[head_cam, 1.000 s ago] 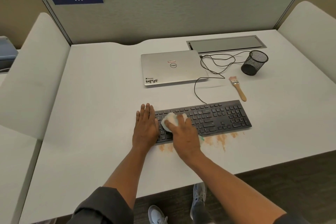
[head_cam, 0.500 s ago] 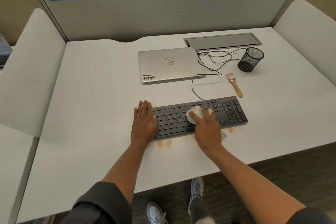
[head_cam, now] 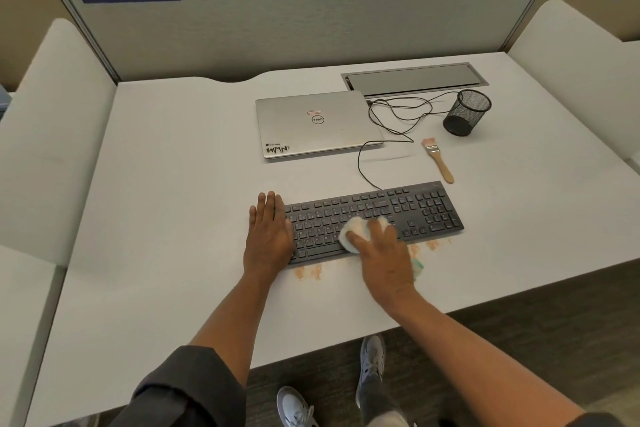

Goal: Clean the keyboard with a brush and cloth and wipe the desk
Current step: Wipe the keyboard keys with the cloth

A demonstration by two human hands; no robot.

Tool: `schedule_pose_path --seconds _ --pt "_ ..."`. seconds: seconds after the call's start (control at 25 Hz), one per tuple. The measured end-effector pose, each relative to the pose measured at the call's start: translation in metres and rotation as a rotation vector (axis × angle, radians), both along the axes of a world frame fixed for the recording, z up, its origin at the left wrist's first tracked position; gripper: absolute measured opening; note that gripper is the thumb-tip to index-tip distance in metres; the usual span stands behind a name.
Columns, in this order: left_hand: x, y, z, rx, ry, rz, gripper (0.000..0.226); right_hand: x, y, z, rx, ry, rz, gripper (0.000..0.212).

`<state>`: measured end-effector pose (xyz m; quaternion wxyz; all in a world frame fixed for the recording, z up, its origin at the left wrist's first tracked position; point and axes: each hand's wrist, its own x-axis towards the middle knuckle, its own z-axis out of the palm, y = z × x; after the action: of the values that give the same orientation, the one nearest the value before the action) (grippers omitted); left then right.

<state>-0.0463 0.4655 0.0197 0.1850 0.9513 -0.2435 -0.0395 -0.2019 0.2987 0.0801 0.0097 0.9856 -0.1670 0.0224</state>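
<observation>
The right hand (head_cam: 382, 253) presses a cloth (head_cam: 356, 230) on the keyboard (head_cam: 415, 211), left hand (head_cam: 268, 236) flat; stains (head_cam: 308, 272) near the tabletop's (head_cam: 173, 218) front edge remain.

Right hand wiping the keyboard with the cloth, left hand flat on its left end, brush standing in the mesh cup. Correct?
Not quite: in the head view the brush lies flat on the desk, beside the mesh cup. Right hand wiping the keyboard with the cloth, left hand flat on its left end: correct.

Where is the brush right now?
In the head view the brush lies untouched on the desk to the right, just behind the keyboard, between it and the mesh pen cup.
</observation>
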Motion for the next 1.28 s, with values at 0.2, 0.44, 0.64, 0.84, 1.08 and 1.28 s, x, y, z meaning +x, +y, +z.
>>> schedule_pose_path --seconds 0.2,0.44,0.64,0.84,1.08,1.28 --pt "0.001 0.001 -0.002 -0.016 -0.005 0.003 0.059 -0.002 -0.001 -0.001 0.036 -0.023 -0.093 0.052" --pt "0.001 0.000 0.000 -0.004 -0.009 0.009 0.059 0.013 0.073 -0.004 0.094 -0.068 0.097 0.058" --pt "0.000 -0.001 0.001 0.001 -0.007 0.011 0.059 0.000 0.020 -0.006 0.015 -0.049 0.088 0.051" --pt "0.000 0.000 0.002 0.007 -0.005 0.009 0.059 -0.018 -0.071 0.004 -0.090 0.050 -0.132 0.047" --pt "0.001 0.000 -0.001 0.007 -0.004 0.015 0.059 -0.012 -0.050 -0.002 -0.017 -0.040 -0.133 0.048" --pt "0.001 0.000 -0.002 0.012 0.000 0.018 0.059 -0.005 -0.030 -0.004 0.020 -0.047 -0.015 0.053"
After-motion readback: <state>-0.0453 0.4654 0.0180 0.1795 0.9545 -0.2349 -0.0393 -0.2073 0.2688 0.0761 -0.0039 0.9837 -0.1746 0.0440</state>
